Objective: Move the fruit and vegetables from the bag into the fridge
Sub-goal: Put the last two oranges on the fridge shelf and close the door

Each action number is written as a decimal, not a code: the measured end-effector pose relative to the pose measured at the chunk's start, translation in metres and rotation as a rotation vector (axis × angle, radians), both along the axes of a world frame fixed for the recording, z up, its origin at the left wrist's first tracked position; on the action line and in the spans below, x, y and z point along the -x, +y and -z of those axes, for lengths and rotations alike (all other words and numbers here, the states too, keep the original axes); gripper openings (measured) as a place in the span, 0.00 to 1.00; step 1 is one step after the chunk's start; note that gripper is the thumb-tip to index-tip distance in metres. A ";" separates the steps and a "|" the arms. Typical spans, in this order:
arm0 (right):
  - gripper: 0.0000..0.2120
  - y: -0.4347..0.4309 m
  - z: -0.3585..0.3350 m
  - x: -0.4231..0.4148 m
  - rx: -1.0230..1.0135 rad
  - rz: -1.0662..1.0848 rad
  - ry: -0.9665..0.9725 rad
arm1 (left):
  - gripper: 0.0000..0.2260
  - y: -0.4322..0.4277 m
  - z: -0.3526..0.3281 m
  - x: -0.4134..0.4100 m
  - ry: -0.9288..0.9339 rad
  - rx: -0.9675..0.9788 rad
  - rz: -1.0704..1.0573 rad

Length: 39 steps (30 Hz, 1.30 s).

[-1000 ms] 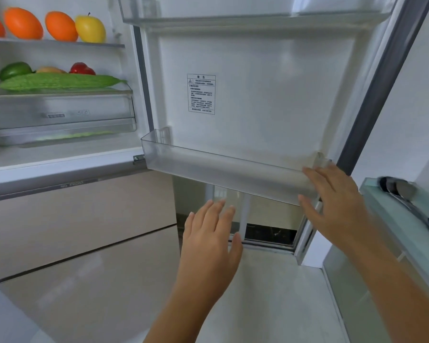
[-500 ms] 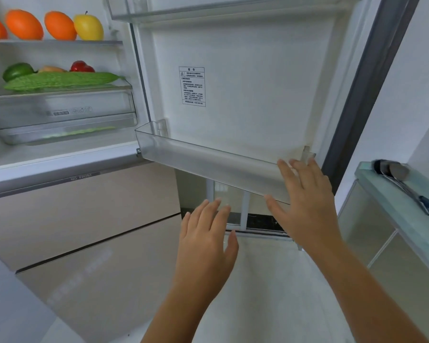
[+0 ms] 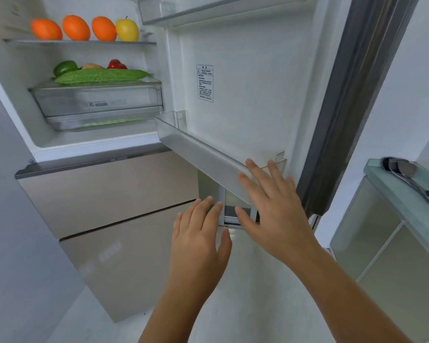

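The fridge door (image 3: pixel 253 95) stands partly open at the right. Three oranges (image 3: pixel 76 27) and a yellow apple (image 3: pixel 127 30) line the upper shelf. On the shelf below lie a bitter gourd (image 3: pixel 102 76), a green pepper (image 3: pixel 65 67) and a red pepper (image 3: pixel 116 64). My right hand (image 3: pixel 273 209) is flat, fingers spread, against the front of the clear door bin (image 3: pixel 196 149). My left hand (image 3: pixel 201 241) is open and empty just below the bin, touching nothing I can see. No bag is in view.
Beige drawer fronts (image 3: pixel 114 194) fill the fridge's lower half. A glass-topped cabinet (image 3: pixel 394 194) at the right carries a metal ladle (image 3: pixel 406 177). A grey wall stands at the left. White floor lies under my arms.
The door has swung leftward toward the fridge body with my right hand on its bin. My left hand stays open beneath it. The view has shifted, showing more of the shelves.
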State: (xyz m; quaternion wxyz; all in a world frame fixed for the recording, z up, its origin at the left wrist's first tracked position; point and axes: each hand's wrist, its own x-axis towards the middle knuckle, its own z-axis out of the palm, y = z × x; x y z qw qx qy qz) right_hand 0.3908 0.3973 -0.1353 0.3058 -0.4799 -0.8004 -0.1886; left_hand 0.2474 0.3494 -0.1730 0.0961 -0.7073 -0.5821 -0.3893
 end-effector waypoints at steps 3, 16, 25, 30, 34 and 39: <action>0.27 -0.014 0.000 0.020 0.036 -0.060 -0.031 | 0.20 -0.018 0.004 0.014 -0.014 -0.006 -0.046; 0.22 -0.069 -0.003 0.068 0.069 -0.220 0.107 | 0.19 -0.091 0.015 0.082 -0.021 -0.021 -0.268; 0.19 -0.084 -0.010 0.078 -0.018 -0.354 0.096 | 0.19 -0.102 0.011 0.101 -0.013 -0.029 -0.321; 0.18 -0.075 -0.014 0.099 -0.035 -0.529 0.023 | 0.18 -0.095 0.004 0.113 -0.013 -0.041 -0.373; 0.16 -0.058 -0.014 0.123 -0.071 -0.679 0.017 | 0.18 -0.095 -0.002 0.127 -0.011 -0.053 -0.422; 0.14 -0.040 -0.018 0.166 -0.109 -0.897 0.055 | 0.19 -0.098 -0.010 0.156 -0.022 -0.060 -0.590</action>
